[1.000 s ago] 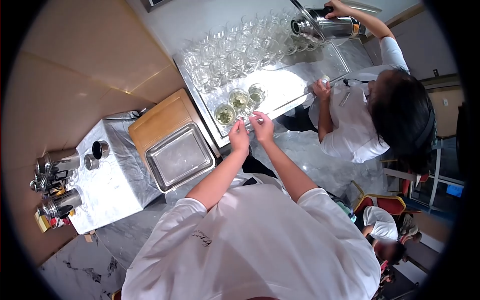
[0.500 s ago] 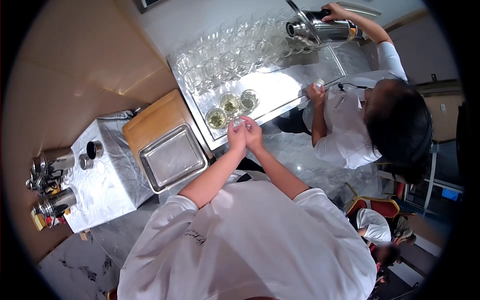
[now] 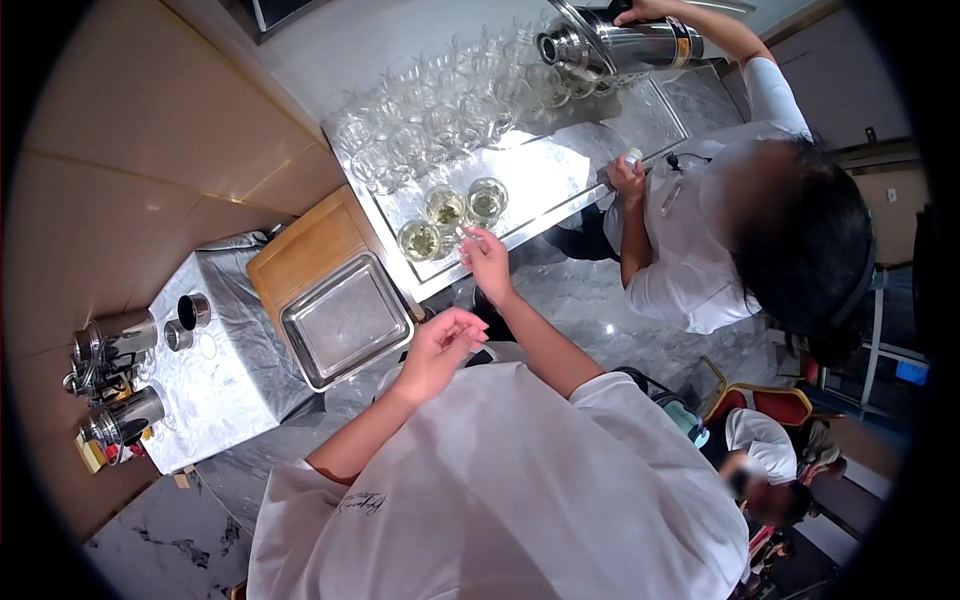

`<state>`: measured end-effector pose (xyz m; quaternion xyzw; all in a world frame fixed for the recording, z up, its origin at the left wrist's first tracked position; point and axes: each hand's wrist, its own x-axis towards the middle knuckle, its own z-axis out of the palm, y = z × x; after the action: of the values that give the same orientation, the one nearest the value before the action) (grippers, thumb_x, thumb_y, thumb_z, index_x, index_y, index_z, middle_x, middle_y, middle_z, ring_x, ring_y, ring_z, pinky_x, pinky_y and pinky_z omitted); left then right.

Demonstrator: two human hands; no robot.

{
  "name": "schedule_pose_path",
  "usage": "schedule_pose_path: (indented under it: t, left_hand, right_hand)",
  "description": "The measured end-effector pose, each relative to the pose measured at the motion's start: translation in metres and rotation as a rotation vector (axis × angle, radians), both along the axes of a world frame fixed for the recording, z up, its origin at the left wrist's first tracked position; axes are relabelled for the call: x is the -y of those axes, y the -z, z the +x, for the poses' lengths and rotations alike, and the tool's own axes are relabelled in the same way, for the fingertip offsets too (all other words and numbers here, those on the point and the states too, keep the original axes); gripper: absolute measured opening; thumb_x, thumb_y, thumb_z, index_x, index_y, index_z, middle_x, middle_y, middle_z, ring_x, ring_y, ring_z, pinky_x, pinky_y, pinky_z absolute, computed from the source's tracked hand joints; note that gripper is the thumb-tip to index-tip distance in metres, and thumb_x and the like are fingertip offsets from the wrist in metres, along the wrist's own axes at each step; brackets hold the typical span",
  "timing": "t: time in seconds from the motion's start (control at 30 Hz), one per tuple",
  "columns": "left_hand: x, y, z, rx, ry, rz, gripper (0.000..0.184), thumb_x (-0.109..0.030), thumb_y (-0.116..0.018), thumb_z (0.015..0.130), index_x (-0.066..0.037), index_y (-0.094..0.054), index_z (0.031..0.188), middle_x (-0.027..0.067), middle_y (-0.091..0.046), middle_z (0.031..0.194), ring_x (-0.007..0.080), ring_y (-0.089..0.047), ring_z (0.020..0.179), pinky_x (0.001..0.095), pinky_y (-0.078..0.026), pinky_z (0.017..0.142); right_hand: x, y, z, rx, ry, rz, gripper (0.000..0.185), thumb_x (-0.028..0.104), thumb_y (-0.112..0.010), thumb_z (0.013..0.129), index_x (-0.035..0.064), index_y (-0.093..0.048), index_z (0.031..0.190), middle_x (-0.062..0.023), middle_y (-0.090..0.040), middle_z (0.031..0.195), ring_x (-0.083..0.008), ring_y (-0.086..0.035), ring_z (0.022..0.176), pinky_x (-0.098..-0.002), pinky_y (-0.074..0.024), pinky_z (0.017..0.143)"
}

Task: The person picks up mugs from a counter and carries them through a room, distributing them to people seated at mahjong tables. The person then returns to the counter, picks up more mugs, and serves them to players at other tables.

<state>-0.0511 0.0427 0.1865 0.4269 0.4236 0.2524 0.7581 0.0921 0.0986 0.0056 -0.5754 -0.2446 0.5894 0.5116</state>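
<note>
Three glass cups with green leaves in pale liquid stand at the near left of the metal counter: a left cup (image 3: 418,240), a middle cup (image 3: 446,208) and a right cup (image 3: 487,201). My right hand (image 3: 487,265) reaches to their near side, its fingers pinched together by the middle cup. Something small and clear shows at the fingertips; I cannot tell whether it is a cup handle. Close to my body, my left hand (image 3: 443,348) is raised, loosely bent and open, with nothing seen in it.
Many clear glass cups (image 3: 440,110) crowd the back of the counter (image 3: 545,165). A co-worker (image 3: 690,230) at the right tilts a steel thermos jug (image 3: 640,45). At my left are a steel tray (image 3: 345,320), a wooden board (image 3: 300,250) and a silver-covered table (image 3: 215,390) with metal containers.
My hands were together beside the cups. My left hand has drawn back towards my body, while my right hand stays by the cups. The view has shifted slightly.
</note>
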Motion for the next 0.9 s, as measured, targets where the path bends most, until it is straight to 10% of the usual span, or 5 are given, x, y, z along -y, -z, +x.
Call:
schedule_pose_path:
  t: [0.2, 0.33, 0.63, 0.9]
  left_hand:
    - [-0.002, -0.068, 0.011, 0.119, 0.070, 0.134, 0.010, -0.005, -0.049, 0.086, -0.001, -0.057, 0.092, 0.0071, -0.060, 0.084, 0.0121, -0.057, 0.081, 0.0248, -0.045, 0.072]
    - [-0.012, -0.118, 0.018, 0.615, 0.202, 0.436, 0.019, -0.014, -0.053, 0.084, 0.004, -0.056, 0.088, 0.0158, -0.058, 0.088, 0.0276, -0.056, 0.082, 0.0341, -0.046, 0.072]
    - [0.018, -0.171, 0.096, 1.955, -0.248, -0.042, 0.048, -0.018, -0.069, 0.075, 0.008, -0.040, 0.104, 0.0225, -0.054, 0.092, 0.0262, -0.059, 0.087, 0.0337, -0.050, 0.066]
    - [0.011, -0.165, 0.081, 1.603, -0.384, -0.371, 0.039, -0.008, -0.069, 0.074, 0.008, -0.043, 0.098, 0.0188, -0.056, 0.087, 0.0214, -0.058, 0.078, 0.0265, -0.047, 0.064]
  right_hand:
    - [0.010, 0.007, 0.009, 0.081, 0.111, 0.008, 0.022, 0.016, -0.054, 0.087, 0.0027, -0.056, 0.105, -0.0047, -0.060, 0.076, -0.0075, -0.053, 0.057, -0.0193, -0.0422, 0.052]
    - [0.018, -0.002, 0.014, 0.153, 0.099, 0.037, 0.021, 0.015, -0.053, 0.088, 0.0042, -0.056, 0.106, -0.0046, -0.060, 0.077, -0.0075, -0.054, 0.059, -0.0192, -0.0430, 0.054]
    - [0.069, 0.014, 0.026, 0.176, 0.174, -0.020, 0.012, 0.005, -0.047, 0.087, 0.0030, -0.053, 0.097, -0.0024, -0.054, 0.070, -0.0069, -0.051, 0.058, -0.0192, -0.0431, 0.052]
    - [0.167, 0.069, 0.053, 0.330, 0.082, -0.183, 0.013, 0.002, -0.046, 0.085, 0.0040, -0.054, 0.094, -0.0050, -0.057, 0.068, -0.0082, -0.054, 0.057, -0.0202, -0.0443, 0.050]
